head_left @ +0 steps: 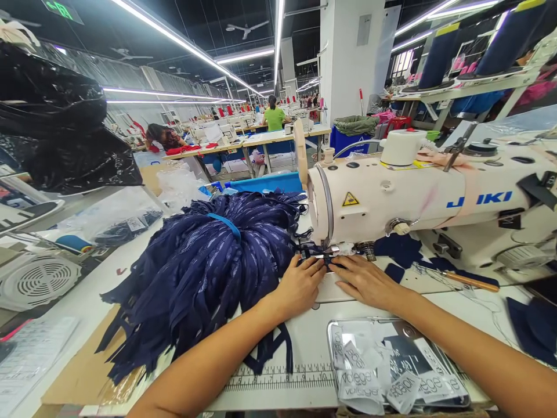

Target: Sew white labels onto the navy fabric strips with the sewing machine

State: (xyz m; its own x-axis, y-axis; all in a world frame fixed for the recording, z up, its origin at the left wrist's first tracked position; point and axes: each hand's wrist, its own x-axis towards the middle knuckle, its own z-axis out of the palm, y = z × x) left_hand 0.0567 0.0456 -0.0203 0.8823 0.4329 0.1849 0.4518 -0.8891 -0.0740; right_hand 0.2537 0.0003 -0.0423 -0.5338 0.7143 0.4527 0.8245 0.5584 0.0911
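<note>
Fabric (221,255) on worktable (304,348) beneath strip lights (279,29)

The left forearm (217,348) extends from the near left toward the far right; the right forearm (474,339) extends from the near right toward the far left. Both are bare. The left hand (300,283) and right hand (368,281) are positioned palm down, side by side, slightly apart. Left fingers (310,267): extended, lightly bent, directed right. Right fingers (348,266): extended, directed left; the right thumb (347,289) lies nearer, apart from them.
</note>
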